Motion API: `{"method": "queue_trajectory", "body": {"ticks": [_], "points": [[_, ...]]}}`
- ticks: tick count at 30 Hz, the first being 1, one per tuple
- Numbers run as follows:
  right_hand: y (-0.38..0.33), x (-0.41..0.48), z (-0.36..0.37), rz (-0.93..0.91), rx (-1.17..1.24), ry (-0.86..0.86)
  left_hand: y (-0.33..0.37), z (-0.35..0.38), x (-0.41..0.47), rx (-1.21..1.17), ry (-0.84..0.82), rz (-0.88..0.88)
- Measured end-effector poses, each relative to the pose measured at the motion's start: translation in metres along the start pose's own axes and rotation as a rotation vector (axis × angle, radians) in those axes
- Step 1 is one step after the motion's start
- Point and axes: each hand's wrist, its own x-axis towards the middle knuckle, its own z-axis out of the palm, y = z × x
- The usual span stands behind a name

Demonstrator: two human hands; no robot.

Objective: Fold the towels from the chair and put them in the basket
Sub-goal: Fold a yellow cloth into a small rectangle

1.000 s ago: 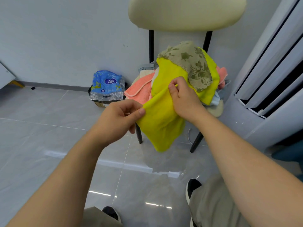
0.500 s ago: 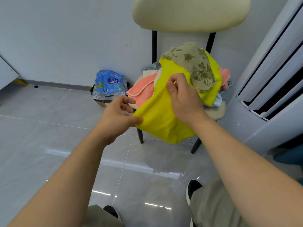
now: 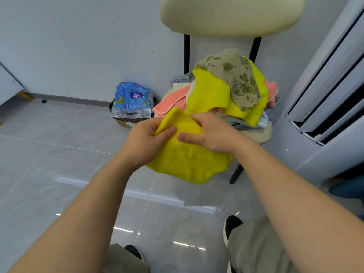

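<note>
Nearest the camera, two dark shoes (image 3: 230, 226) and khaki trouser legs (image 3: 258, 247) stand on the glossy grey tile floor (image 3: 49, 164). Above the floor, in front of the chair, the left hand (image 3: 146, 142) and right hand (image 3: 211, 133) hold a yellow towel (image 3: 187, 160); each grip pinches its upper edge between thumb and fingers, and the rest sags below. Behind, the chair (image 3: 230, 14) seat carries a heap: a second yellow towel (image 3: 210, 91), an olive floral cloth (image 3: 236, 75), a coral towel (image 3: 169, 104). Against the wall lies a blue plastic package (image 3: 132, 99).
</note>
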Motion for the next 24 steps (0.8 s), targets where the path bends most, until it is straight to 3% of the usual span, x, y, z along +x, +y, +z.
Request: {"method": "queue_trajectory", "body": {"ticks": [4, 9, 15, 20, 24], "points": [[0.021, -0.004, -0.015, 0.085, -0.056, -0.230, -0.006, -0.016, 0.001, -0.059, 0.084, -0.046], [0.023, -0.007, -0.037, 0.175, 0.095, -0.155, -0.006, -0.028, 0.000, -0.145, 0.173, -0.084], [0.015, -0.011, -0.045, 0.297, 0.926, -0.092, -0.004, -0.027, 0.003, -0.273, 0.200, -0.116], [0.005, -0.003, -0.026, 0.476, 1.343, 0.090, -0.004, -0.023, 0.005, -0.464, 0.177, -0.214], [0.007, 0.002, -0.009, 0.526, 1.412, 0.032, -0.004, -0.020, 0.006, -0.576, 0.191, -0.261]]}}
